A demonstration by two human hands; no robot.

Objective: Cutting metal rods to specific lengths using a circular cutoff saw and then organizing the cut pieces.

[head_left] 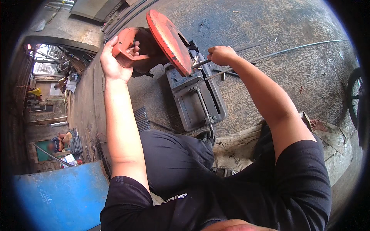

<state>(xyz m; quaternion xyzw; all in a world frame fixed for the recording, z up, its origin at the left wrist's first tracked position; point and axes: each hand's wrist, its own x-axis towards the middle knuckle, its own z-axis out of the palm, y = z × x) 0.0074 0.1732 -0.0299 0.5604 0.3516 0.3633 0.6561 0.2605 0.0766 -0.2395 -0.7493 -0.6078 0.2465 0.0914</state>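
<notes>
Apparently, this is a cutting step: at ten o'clock, my left hand (118, 63) has its fingers around the smooth orange handle (124, 37) of the saw (179, 61), which stands at twelve on the rough, streaked floor (293, 79). At one, my right hand (221, 56) grips a slim dark rod (201, 63) beside the scuffed round guard (165, 34). Next probably calls for firm control.

Left hand (116, 66) partly hidden by orange handle (123, 40), black wheel (350, 96) cropped at right

Lettering (182, 196) on shirt (239, 196), writing (46, 195) on blue panel (79, 206).
</notes>
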